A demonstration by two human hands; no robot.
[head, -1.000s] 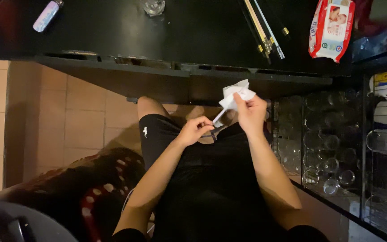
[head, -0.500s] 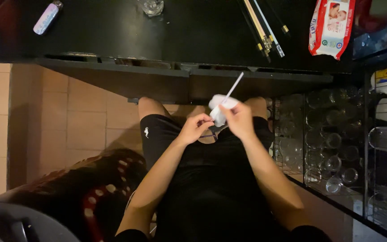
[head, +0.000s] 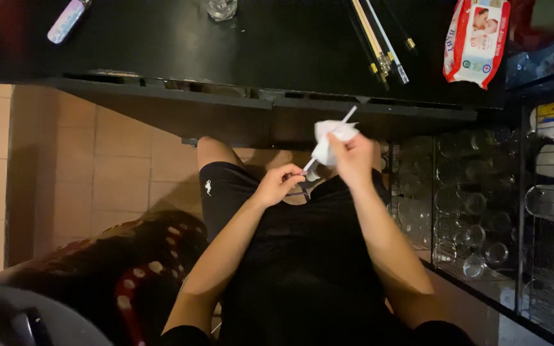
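I sit at a black table, hands over my lap below its edge. My right hand grips a crumpled white wipe wrapped around a thin white stick that pokes up toward the table edge. My left hand pinches the lower end of that stick with its fingertips, just left of the wipe. Both hands are close together, above my black shirt and shorts.
On the table lie a bundle of chopsticks, a red and white pack of wipes, a small pink and white tube and a glass. A wire rack of glasses stands to the right. A red patterned stool is at left.
My right hand slid the wipe along the stick, down toward my left hand and then back up to the right. The left hand stayed on the stick's lower end.
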